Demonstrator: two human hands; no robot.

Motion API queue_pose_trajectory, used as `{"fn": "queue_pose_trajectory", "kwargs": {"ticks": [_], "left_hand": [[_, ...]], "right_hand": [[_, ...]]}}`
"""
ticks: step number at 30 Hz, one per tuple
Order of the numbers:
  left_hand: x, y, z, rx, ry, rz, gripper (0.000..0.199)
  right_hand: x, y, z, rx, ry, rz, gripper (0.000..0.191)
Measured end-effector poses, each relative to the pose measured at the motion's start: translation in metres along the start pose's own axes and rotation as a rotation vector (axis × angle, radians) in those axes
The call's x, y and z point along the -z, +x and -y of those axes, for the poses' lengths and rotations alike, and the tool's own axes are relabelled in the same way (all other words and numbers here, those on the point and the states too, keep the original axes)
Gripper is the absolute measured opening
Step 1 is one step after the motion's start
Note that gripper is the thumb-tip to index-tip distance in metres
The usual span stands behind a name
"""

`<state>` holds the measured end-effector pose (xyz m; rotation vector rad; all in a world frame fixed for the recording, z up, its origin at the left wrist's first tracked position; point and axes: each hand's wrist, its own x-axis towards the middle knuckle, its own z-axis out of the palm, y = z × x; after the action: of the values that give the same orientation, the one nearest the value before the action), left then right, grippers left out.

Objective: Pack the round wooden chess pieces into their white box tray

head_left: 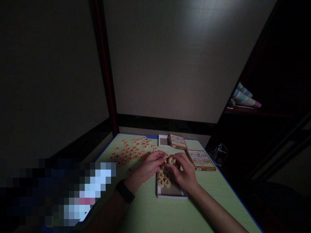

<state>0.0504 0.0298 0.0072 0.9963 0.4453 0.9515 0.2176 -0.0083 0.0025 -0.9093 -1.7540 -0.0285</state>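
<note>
Round wooden Chinese chess pieces (171, 160) are pinched between my two hands, above a shallow box tray (173, 192). My left hand (153, 165), with a dark band on the wrist, closes on a piece from the left. From the right, my right hand (185, 171) closes its fingers on a piece with a dark character. Below them, several pieces with black characters (161, 183) lie face up in the tray's left part. Its far part is hidden by my hands.
Many loose pieces with red or black characters (130, 152) are spread over the green table (143, 207) at the left. Printed box lids (201, 159) and another shallow tray (163, 141) lie toward the back and right. A wall (165, 64) rises behind.
</note>
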Motion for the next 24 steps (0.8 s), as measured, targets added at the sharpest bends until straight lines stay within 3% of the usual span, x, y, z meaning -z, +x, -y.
{"fn": "queue_pose_trajectory", "kwargs": {"ticks": [12, 24], "left_hand": [[0.0020, -0.0004, 0.0007, 0.012, 0.084, 0.039, 0.041], [0.0020, -0.0006, 0.0018, -0.038, 0.102, 0.031, 0.041]], "right_hand": [[-0.0022, -0.0042, 0.0017, 0.050, -0.070, 0.081, 0.021], [-0.0031, -0.0082, -0.0021, 0.140, -0.069, 0.058, 0.034]]}}
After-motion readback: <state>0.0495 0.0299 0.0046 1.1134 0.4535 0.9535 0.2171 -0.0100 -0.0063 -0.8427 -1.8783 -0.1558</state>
